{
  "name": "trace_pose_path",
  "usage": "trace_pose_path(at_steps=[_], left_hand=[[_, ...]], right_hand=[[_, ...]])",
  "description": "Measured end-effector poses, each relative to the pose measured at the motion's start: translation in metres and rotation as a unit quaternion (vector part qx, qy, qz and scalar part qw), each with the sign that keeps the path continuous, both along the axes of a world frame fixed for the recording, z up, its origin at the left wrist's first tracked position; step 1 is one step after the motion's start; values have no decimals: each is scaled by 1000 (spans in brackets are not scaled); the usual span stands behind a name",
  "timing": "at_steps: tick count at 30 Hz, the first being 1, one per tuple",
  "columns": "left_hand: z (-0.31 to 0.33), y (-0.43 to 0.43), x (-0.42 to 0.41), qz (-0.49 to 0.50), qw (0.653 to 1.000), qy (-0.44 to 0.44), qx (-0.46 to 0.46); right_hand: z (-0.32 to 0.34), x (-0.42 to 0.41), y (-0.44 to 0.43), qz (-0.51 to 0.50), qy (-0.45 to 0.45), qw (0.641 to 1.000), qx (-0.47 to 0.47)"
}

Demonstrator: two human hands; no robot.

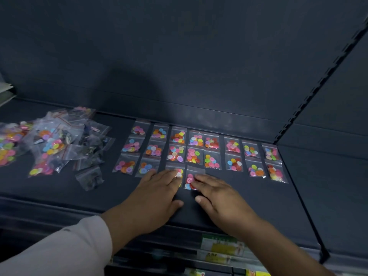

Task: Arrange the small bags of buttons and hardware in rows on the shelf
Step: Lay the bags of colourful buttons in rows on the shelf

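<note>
Across the dark shelf [249, 196], a loose pile of unsorted bags [53, 144] sprawls at the left, while laid-out rows of button bags [196, 148] fill the middle and right. The left hand [159, 190] lies flat, fingers straight, pressing a third-row bag [177, 173]. The right hand [218, 196], also flat and gripping nothing, touches the neighbour bag [190, 181] with its fingertips. Slick plastic may skid under a push, I judge, knocking the row behind askew.
</note>
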State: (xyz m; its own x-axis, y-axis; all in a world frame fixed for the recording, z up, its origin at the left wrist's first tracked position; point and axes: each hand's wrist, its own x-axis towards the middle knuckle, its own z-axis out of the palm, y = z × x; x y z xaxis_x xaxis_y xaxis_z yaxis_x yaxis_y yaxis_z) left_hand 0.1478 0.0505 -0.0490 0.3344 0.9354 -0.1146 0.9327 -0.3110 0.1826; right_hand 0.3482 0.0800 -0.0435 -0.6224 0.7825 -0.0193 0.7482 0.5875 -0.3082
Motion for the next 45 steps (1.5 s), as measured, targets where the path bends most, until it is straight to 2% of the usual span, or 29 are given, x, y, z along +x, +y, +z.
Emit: trace_pose_path(at_steps=[24, 29, 33, 45], left_hand=[[3, 5, -15, -10, 999, -35, 23], [9, 4, -27, 18, 998, -52, 40], [19, 1, -52, 39, 993, -73, 79], [32, -32, -181, 177, 976, -27, 125]], right_hand=[[3, -10, 6, -22, 16, 1000, -11], [12, -24, 9, -21, 26, 999, 16], [19, -52, 13, 2, 42, 999, 32], [36, -200, 13, 88, 56, 994, 41]])
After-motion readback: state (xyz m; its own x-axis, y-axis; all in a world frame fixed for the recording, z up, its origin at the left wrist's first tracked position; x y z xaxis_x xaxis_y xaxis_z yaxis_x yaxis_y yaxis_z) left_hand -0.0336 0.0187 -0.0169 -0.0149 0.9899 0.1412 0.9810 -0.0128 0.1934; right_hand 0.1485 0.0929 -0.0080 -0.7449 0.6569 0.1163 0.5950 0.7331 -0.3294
